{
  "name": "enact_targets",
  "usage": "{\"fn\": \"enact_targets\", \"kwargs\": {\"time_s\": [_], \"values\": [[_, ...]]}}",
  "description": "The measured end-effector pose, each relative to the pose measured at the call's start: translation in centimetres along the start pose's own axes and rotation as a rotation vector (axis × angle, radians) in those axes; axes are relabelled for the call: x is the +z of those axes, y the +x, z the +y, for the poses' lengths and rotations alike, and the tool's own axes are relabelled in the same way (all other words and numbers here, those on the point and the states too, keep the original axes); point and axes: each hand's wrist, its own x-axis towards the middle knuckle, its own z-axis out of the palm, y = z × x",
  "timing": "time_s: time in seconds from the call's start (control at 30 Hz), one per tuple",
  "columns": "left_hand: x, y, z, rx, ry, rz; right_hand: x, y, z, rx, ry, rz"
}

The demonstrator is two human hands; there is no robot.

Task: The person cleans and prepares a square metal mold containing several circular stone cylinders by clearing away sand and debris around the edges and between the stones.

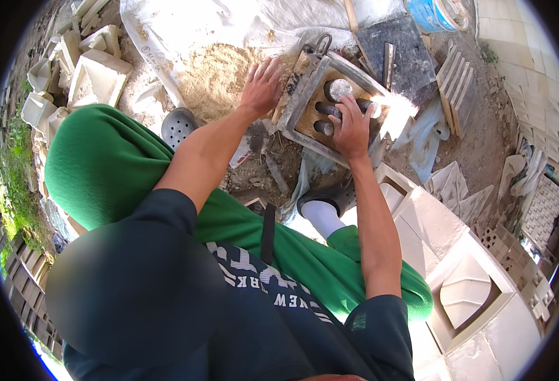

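A rectangular box mould (290, 122) with thick grey walls lies on the ground in front of me. Several dark round cylinders stand in it, one with a pale, dusty round top (338, 90). My right hand (354, 127) reaches down among the cylinders, fingers apart and touching them; a firm grip on any one is not visible. Left of the mould, my left hand (263, 87) is held open with fingers stretched out, at the right side of a heap of tan sand (213, 76). It holds nothing. A metal loop (323, 44) sits at the mould's far corner.
Pale cast blocks (98, 76) are piled at the far left. A white sheet (229, 22) lies beyond the sand. Near the far right are a dark board (397, 54), a blue bucket (433, 14) and a slatted piece (460, 82). Large cream blocks (432, 222) stand right of my legs.
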Motion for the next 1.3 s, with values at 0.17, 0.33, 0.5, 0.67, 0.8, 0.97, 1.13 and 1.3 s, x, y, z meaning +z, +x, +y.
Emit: {"fn": "enact_targets", "kwargs": {"time_s": [0.17,0.33,0.5,0.67,0.8,0.97,1.13,1.3], "values": [[-2.1,-2.9,0.6,0.484,-0.047,-0.309,0.3,-0.5,0.5,-0.012,-0.015,0.036],[-1.7,-4.5,0.8,0.495,0.020,-0.311,1.0,0.3,-0.7,-0.011,-0.044,0.043],[-1.6,-4.5,-1.5,0.659,0.012,-0.366,1.6,0.0,-0.2,-0.027,-0.080,0.060],[-3.2,-3.9,-1.2,0.572,0.236,-0.454,1.2,0.0,-0.9,0.023,-0.104,0.054],[-4.5,-2.8,-0.8,0.130,0.158,-0.123,-0.5,-0.2,-0.5,0.040,-0.027,-0.012],[-3.2,1.2,1.2,-0.411,-0.629,-0.088,-1.8,0.1,3.7,0.534,-0.079,0.478],[-3.4,2.9,7.4,-0.492,-0.942,-0.370,-1.1,-4.3,10.8,1.029,0.772,0.082],[-1.1,3.1,7.6,-0.363,-0.826,-0.383,1.8,-5.4,11.5,1.197,0.846,0.082]]}}
